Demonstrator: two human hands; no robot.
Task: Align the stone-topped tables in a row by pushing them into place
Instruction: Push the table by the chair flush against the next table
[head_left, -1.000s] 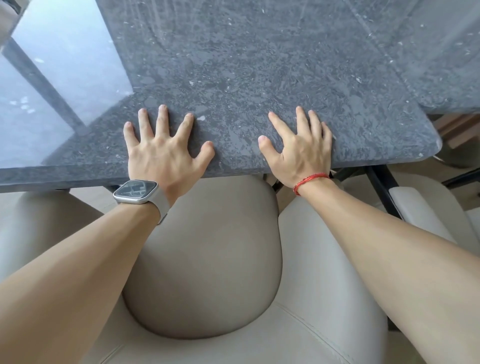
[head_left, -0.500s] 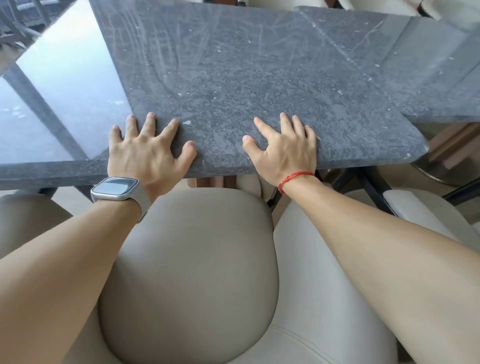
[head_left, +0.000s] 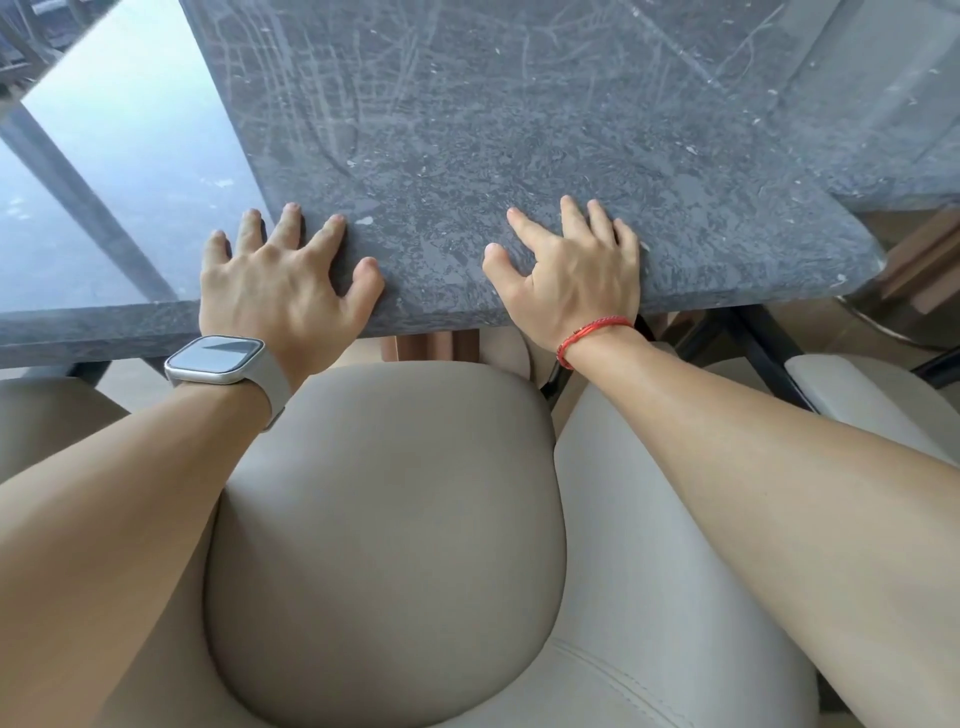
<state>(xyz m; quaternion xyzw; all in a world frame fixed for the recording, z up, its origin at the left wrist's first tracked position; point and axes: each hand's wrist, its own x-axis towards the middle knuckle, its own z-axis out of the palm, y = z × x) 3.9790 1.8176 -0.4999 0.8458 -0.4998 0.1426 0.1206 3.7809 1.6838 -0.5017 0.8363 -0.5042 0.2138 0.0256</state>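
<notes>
A dark grey stone-topped table (head_left: 519, 156) fills the middle of the head view. A second table (head_left: 104, 182), bright with glare, adjoins it on the left, and a third (head_left: 893, 104) meets it at the upper right. My left hand (head_left: 280, 280), a watch on its wrist, lies flat with fingers spread at the near edge, across the seam between the left and middle tops. Flat on the middle table's near edge rests my right hand (head_left: 576, 280), with a red cord on its wrist. Neither hand holds anything.
A beige padded chair back (head_left: 384, 519) sits under my arms, close to the table edge. More beige chairs stand at the left (head_left: 52, 415) and right (head_left: 872, 389). Black metal table legs (head_left: 753, 343) show below the right corner, with wood-coloured furniture (head_left: 924, 270) beyond.
The table's near edge has drawn away from the chair back, opening a gap. Both hands stay flat on the edge; my left hand has shifted slightly left over the seam.
</notes>
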